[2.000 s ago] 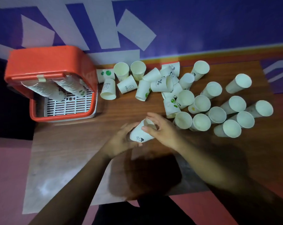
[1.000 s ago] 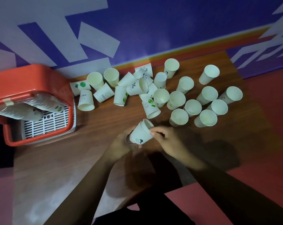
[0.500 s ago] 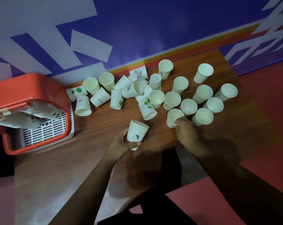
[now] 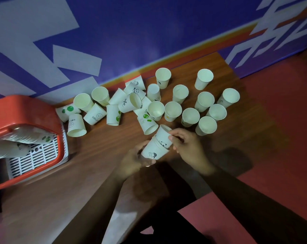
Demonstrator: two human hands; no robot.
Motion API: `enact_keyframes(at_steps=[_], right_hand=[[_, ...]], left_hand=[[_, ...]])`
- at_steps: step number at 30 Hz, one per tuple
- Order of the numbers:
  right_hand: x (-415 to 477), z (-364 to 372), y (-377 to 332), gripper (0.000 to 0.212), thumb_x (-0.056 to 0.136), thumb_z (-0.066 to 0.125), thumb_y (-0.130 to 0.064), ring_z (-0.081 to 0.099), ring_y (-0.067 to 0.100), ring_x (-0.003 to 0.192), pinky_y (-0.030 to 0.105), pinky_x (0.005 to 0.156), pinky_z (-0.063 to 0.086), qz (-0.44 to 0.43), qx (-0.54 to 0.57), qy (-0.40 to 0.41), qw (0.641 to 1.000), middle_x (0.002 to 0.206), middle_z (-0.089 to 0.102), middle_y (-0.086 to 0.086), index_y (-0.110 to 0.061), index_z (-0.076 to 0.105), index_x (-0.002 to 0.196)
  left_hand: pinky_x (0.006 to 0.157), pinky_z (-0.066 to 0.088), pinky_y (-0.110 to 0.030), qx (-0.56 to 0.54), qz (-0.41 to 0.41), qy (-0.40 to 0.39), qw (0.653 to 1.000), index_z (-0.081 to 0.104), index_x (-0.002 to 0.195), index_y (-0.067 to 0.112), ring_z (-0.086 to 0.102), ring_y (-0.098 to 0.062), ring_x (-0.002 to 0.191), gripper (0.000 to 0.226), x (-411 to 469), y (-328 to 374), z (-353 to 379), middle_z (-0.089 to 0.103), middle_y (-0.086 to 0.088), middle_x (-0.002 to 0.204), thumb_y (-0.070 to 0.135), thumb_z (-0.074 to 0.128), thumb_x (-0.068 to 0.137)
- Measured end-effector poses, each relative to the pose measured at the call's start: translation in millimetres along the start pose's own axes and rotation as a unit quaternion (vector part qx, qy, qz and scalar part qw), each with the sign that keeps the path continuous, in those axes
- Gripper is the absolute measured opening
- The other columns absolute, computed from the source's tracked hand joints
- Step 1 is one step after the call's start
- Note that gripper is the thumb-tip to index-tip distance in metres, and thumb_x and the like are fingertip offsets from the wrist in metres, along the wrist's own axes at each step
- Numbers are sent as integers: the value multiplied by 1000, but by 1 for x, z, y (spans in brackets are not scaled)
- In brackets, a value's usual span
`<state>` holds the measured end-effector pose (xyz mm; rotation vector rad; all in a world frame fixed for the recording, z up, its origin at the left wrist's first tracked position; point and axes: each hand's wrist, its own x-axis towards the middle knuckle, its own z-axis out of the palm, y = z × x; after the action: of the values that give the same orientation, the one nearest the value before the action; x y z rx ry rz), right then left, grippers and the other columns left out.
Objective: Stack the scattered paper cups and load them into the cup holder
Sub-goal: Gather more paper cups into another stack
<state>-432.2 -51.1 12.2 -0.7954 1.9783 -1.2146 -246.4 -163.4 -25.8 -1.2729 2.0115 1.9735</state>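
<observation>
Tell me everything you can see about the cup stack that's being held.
The cup stack is white paper, tilted with mouths pointing up and away. The left hand grips the outer cup, printed with a small dark cartoon. The right hand pushes in a panda-printed cup, not fully seated. It is held above the wooden table.

- Setting: an indoor room with bold decoration, possibly a staged workspace or activity corner; its exact kind cannot be told.
- Deep blue wall with large pale grey angular shapes (image 4: 66,62), filling the upper frame.
- Orange and yellow stripe (image 4: 175,57) running along the wall's base.
- Brown wood-grain tabletop (image 4: 78,173), set against that wall.
- Red floor (image 4: 281,138), right and lower right.
- Red plastic cup holder with a white slotted grille (image 4: 26,117), left edge.
- Many white printed paper cups (image 4: 173,110), scattered across centre.
</observation>
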Motion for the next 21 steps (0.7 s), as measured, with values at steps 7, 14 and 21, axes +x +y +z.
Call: enact_keyframes(at_steps=[7,14,21], right_hand=[[-1,-24,9,30,88,63,-23,63,9,107,26,92,49,-93,-76,-37,992,114,68,-4,-15,68,117],[36,-92,64,32,88,61,-14,57,43,113,44,95,45,59,-341,78,935,119,61,27,5,64,114],[17,-96,65,26,86,53,-18,67,35,78,30,73,49,-27,-318,76,945,83,70,18,1,70,89]], left_hand=[[86,55,-22,-52,2,21,998,57,137,32,67,-10,109,69,20,12,11,70,4,119,12,86,78],[95,57,-33,-33,-8,-8,999,56,139,27,67,-11,112,68,30,15,23,70,6,123,20,86,78],[88,55,-23,26,-19,-18,999,55,140,25,65,-10,114,70,35,20,29,67,10,126,30,86,78]])
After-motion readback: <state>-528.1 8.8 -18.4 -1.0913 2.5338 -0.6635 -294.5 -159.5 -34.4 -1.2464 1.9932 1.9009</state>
